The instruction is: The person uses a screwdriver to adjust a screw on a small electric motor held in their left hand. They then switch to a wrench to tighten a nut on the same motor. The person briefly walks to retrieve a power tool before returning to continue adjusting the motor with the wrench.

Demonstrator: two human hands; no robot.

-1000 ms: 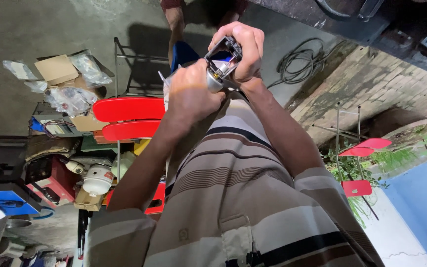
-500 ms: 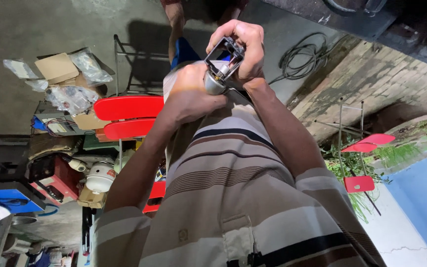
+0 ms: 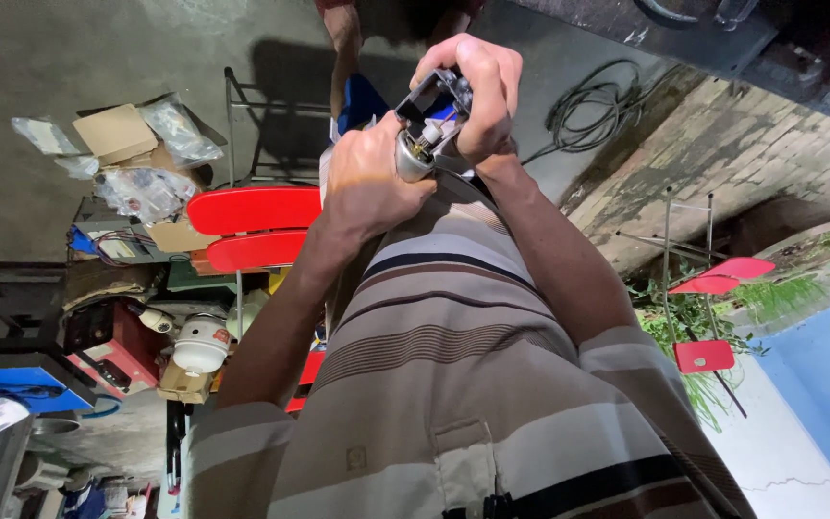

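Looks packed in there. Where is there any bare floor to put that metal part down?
Bare concrete floor lies beyond the cardboard box and plastic bags, and between the folding chair frame and the cable coil. It is crowded around the red chair, the white canister and the red machine.

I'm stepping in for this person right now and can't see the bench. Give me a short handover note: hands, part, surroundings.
Left hand: closed around the round metal end of the small metal part.
Right hand: gripping the part's dark frame from above.
The part is held in the air in front of the striped shirt, on no surface.
Nearby: red chair, coiled cable.
What is done or left cannot be told.
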